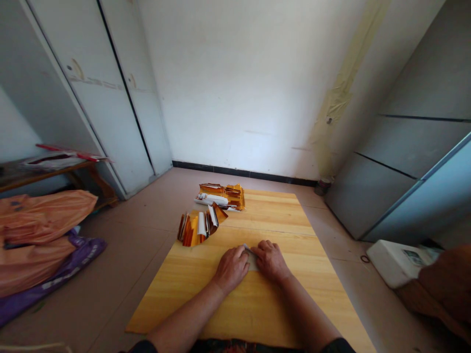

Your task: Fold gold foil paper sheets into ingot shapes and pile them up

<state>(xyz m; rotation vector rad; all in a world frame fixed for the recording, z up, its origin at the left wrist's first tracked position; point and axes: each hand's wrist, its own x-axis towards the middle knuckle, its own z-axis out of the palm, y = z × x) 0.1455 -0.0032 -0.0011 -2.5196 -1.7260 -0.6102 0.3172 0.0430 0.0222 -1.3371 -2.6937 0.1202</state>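
Note:
Between my two hands a small piece of greyish-white paper point(253, 262) lies on the wooden table point(294, 304), its far edge raised or folded. My left hand point(232, 267) rests on the paper's left side with its fingers curled and pressed onto it. From the right, my right hand point(271, 259) pinches the paper's upper edge, fingertips turned inward. Both hands cover much of the paper. Beyond my left hand stands a pleated bundle of shiny gold and white paper point(200, 226). Behind it sits another gold bundle point(235, 196) with a white roll-like piece point(211, 199).
Orange and purple bags point(40, 235) lie on the floor at left, near a low wooden shelf point(88, 171). Tall grey cabinets point(121, 88) stand at left. A large grey appliance point(397, 142) and a white box point(395, 262) are at right. A wall point(235, 98) rises behind.

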